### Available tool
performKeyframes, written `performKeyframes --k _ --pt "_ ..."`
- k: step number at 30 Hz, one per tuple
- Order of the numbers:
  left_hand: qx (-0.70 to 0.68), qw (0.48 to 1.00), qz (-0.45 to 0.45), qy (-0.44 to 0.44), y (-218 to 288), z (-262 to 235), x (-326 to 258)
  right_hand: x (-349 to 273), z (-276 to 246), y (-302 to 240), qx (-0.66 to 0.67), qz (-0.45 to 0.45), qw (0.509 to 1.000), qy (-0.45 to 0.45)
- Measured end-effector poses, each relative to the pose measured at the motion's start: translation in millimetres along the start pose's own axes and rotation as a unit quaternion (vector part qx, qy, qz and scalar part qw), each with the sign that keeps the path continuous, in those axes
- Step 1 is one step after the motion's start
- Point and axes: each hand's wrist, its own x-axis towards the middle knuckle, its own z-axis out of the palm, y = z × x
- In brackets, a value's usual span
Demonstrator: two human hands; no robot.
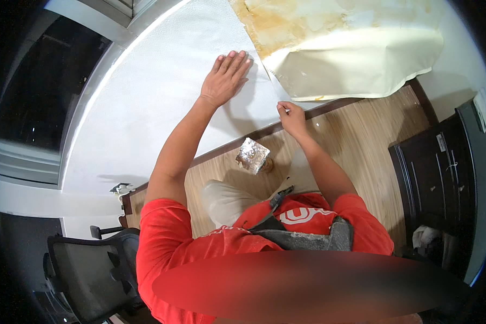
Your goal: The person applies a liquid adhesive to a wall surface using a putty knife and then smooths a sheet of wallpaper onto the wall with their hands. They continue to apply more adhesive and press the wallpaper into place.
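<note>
White textured wallpaper [162,92] covers the left part of the wall. My left hand [222,81] lies flat on it, fingers stretched out, near its right edge. Lower down, just above the baseboard, the fingers of my right hand [292,119] are pinched on the lower right corner of this wallpaper, where a narrow bit stands off the wall. To the right, a cream sheet [351,67] hangs folded over, loose along its lower edge. Above it shows a wall area with yellow-brown stains [297,24].
On the wood-look floor [340,135] by my knees stands a foil-covered piece [252,155], its kind unclear. A dark drawer cabinet [437,173] stands at right. At left are a window [48,81], a wall socket with a plug [122,188] and a black mesh chair [92,275].
</note>
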Motion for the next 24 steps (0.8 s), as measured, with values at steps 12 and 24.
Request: performKeyframes --k 12,24 --pt "-0.042 0.999 -0.003 0.012 -20.3 -14.3 1.4 13.2 22.9 -30.7 -0.033 -0.053 0.998 -0.008" --pt "0.071 0.98 -0.154 0.106 -98.6 -49.2 16.9 14.6 20.6 -14.3 -0.023 -0.034 0.999 0.021"
